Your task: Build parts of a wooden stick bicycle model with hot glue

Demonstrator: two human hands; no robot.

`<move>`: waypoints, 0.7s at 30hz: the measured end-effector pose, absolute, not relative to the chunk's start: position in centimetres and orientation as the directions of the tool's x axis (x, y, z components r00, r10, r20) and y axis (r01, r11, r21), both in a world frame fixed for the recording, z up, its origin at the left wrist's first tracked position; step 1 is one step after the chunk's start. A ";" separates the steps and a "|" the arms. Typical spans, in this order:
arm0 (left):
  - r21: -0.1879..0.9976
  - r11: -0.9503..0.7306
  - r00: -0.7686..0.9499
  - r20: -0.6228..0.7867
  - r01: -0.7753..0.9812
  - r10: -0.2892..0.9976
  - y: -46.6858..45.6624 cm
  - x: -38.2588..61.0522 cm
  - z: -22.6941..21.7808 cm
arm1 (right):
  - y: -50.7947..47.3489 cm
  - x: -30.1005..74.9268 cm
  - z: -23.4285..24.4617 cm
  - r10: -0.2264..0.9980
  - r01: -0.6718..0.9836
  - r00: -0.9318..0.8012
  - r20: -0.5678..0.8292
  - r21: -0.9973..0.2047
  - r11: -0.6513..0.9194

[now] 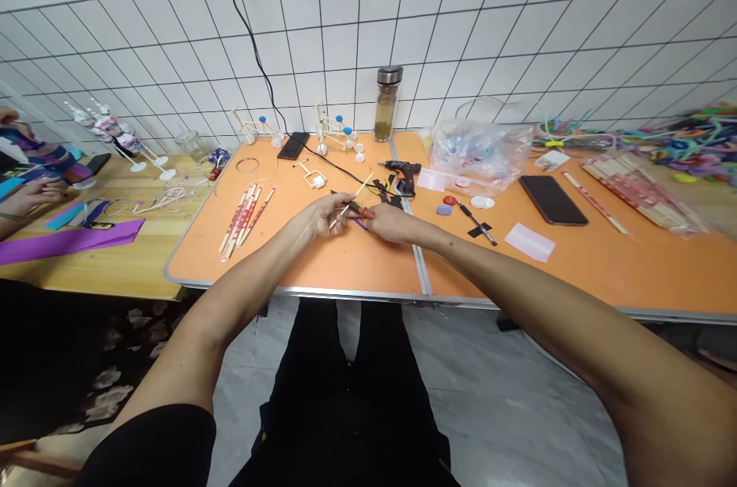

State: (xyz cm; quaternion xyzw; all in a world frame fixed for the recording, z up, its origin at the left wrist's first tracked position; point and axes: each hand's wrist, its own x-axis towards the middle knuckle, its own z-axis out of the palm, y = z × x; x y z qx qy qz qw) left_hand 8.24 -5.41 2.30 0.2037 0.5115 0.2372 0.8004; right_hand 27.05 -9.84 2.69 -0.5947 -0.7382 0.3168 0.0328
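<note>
My left hand [328, 215] pinches a thin wooden stick [361, 187], which slants up and to the right. My right hand [392, 223] grips small red-handled pliers [358, 210], their tip close to the left fingers. A purple strip [361, 223] shows under the tool. Both hands are over an orange folding table [311, 256]. Beyond them lie a black hot glue gun [403, 173] and a small stick frame [311, 175]. To the left is a wrapped bundle of red-and-white sticks [245, 214].
Stick models with blue balls [337, 132] stand along the tiled wall beside a glass bottle [387, 104]. A plastic bag [477, 153], a phone [553, 200] and coloured pipe cleaners [650, 141] lie right. A co-worker's hand [28, 197] rests at the wooden table on the left.
</note>
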 end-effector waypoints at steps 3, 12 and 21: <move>0.579 0.797 0.373 -0.711 -0.170 0.596 -5.8 8.3 2.2 | -10.0 27.2 2.5 0.901 0.863 -0.296 -0.318 -0.493 0.110; 0.644 0.741 0.379 -0.648 -0.191 0.661 -6.5 7.9 2.5 | -10.0 27.5 1.9 0.918 0.848 -0.260 -0.299 -0.525 0.070; 0.705 0.675 0.257 -0.626 -0.216 0.736 -6.7 3.6 2.3 | -12.6 29.6 3.2 0.846 0.773 -0.354 -0.398 -0.634 0.025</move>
